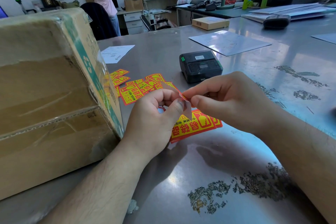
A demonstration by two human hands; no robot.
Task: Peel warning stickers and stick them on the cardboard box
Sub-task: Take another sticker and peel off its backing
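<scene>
Red sticker (187, 110), perhaps half behind fingers (174, 110)

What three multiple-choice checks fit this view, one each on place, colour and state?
1. The cardboard box stands:
A) right of both hands
B) left of both hands
C) on a shelf

2. The loose stickers on the table are:
A) red and yellow
B) blue and white
C) plain green

3. The left hand and right hand are:
A) lying flat on the table
B) lifting the box
C) pinching the held sticker between them

Answers:
1. B, the box fills the left of the view, beside the left hand.
2. A, they show yellow panels with red borders and characters.
3. C, both hands grip it above the table.
</scene>
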